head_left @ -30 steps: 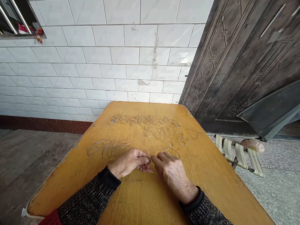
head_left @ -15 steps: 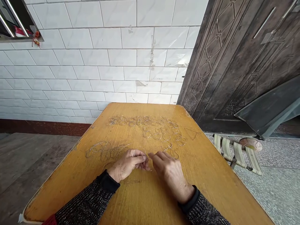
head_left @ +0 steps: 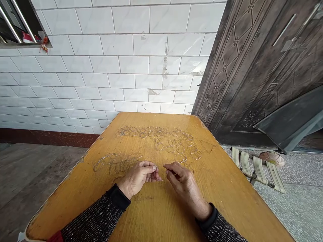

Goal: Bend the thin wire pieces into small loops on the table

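Note:
My left hand (head_left: pixel 141 176) is closed, its thumb and forefinger pinching a thin wire (head_left: pixel 160 166) above the near middle of the table. My right hand (head_left: pixel 185 183) is just to the right, its fingers bent and its fingertips at the wire's other end. The wire is very fine, and its part inside the left fingers is hidden. Beyond the left hand lies a tangle of looped wires (head_left: pixel 121 165). Wire pieces bent into rings (head_left: pixel 151 131) form a row farther back, and more ring shapes (head_left: pixel 179 148) lie beyond the right hand.
The yellow wooden table (head_left: pixel 156 215) reaches toward a white tiled wall (head_left: pixel 131 64). A bent, roughly triangular wire (head_left: pixel 208 146) lies near its right edge. At the right are a dark patterned door (head_left: pixel 247 74), a striped folding stool (head_left: pixel 257 169) and a ball (head_left: pixel 272 158).
My right hand has moved slightly right and turned, opening a small gap between the hands where the wire shows. The left hand keeps its pinch. The whole view has shifted slightly.

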The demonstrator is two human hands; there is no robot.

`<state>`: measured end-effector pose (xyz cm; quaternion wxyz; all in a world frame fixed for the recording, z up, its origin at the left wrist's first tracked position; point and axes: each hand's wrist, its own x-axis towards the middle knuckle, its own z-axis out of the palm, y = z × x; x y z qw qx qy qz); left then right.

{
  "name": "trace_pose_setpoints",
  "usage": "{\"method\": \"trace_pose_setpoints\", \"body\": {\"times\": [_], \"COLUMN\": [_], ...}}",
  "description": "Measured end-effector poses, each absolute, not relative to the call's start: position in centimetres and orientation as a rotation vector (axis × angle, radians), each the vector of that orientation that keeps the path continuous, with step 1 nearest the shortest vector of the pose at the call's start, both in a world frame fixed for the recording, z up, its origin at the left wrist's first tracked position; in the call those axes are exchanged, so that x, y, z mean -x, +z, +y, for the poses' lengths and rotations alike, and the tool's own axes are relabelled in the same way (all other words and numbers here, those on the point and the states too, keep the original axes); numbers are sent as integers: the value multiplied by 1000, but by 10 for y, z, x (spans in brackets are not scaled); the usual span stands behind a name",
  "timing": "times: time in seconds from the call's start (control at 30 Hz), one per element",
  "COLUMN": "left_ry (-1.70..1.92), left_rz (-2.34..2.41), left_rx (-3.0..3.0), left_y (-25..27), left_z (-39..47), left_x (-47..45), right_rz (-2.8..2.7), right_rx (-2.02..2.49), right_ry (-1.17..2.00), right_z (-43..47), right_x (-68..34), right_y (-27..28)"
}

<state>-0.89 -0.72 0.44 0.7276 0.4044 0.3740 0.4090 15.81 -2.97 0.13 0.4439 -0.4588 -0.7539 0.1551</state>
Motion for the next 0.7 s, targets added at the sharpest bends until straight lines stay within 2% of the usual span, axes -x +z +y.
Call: {"method": "trace_pose_setpoints", "body": {"times": [0.2, 0.47, 0.7], "left_ry": [838, 849, 710], "left_rz": [782, 832, 845], "left_rx": [-846, -1015, -1093], "left_y": [1, 2, 3], "left_z": [-5, -9, -11], "left_x": [10, 7, 9], "right_rz": [-1844, -2005, -2087], "right_rx": [1279, 1309, 1329], "right_ry": [429, 163, 94], "right_z": [-26, -29, -34], "right_x": [-158, -158, -160], "right_y": [-1, -2, 1]}}
